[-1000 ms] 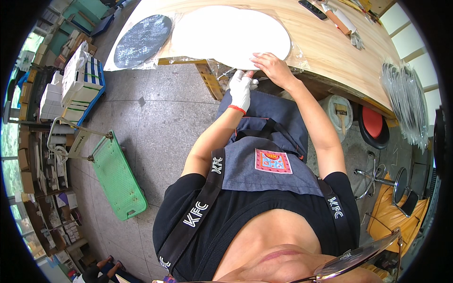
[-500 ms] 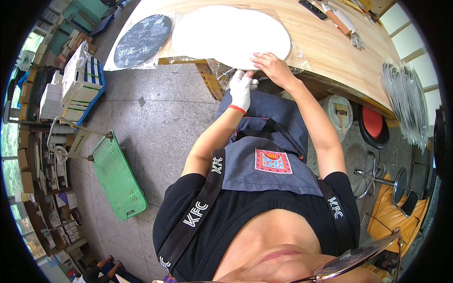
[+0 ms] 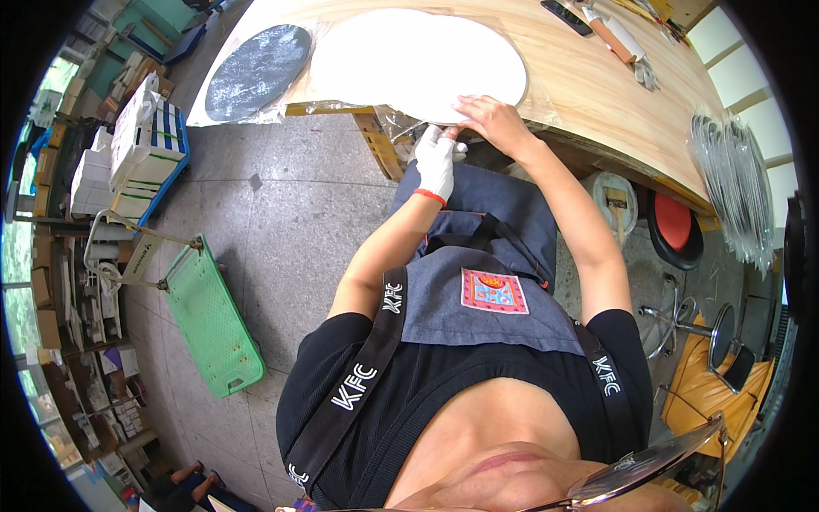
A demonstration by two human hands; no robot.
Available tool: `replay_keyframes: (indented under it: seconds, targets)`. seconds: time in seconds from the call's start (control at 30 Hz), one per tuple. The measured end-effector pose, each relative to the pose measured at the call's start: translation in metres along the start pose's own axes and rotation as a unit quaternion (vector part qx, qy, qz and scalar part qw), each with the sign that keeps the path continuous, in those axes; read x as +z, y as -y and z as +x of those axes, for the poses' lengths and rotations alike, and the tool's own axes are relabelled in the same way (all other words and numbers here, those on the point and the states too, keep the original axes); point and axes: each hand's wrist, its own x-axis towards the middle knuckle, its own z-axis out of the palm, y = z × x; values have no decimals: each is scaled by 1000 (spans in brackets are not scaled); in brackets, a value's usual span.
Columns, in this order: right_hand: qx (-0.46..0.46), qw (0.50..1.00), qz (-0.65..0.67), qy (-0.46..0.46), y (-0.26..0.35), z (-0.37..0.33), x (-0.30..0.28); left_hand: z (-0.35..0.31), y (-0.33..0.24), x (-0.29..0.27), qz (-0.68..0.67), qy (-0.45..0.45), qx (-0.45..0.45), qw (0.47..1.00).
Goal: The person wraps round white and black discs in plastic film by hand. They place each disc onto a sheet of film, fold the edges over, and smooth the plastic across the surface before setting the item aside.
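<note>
A white disc [image 3: 465, 68] lies at the table's near edge, overlapping another white disc [image 3: 358, 55] to its left. My right hand [image 3: 493, 124], bare, grips the near rim of the right-hand disc, its fingers on the top face. Close beside it, my left hand [image 3: 437, 162], in a white glove with a red cuff, is closed at the same rim from below. The bare tips of its thumb and finger show at the rim. Clear plastic film [image 3: 401, 122] hangs over the table edge near the left hand. What lies under the rim is hidden.
A dark, mottled oval disc [image 3: 258, 72] lies on film at the left of the wooden table [image 3: 597, 94]. A phone [image 3: 566, 17] lies far right; thin clear-wrapped sheets [image 3: 729, 188] hang beyond. Below are a bucket with a brush [image 3: 616, 205] and a green trolley [image 3: 213, 316].
Both hands stay at the disc's near rim. The right hand's fingers and wrist have shifted only slightly; the discs look unmoved.
</note>
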Motion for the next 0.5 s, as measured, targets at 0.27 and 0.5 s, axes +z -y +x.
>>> replay_keyframes:
  seconds: [0.27,0.5]
  targets:
    - [-92,993,-70,-38,-5,3,-4,-1,-3,3,-10,-2,-8,1000]
    - [-192,977,-59,-73,22,-27,-25,13,35,-16,-55,1,9,998]
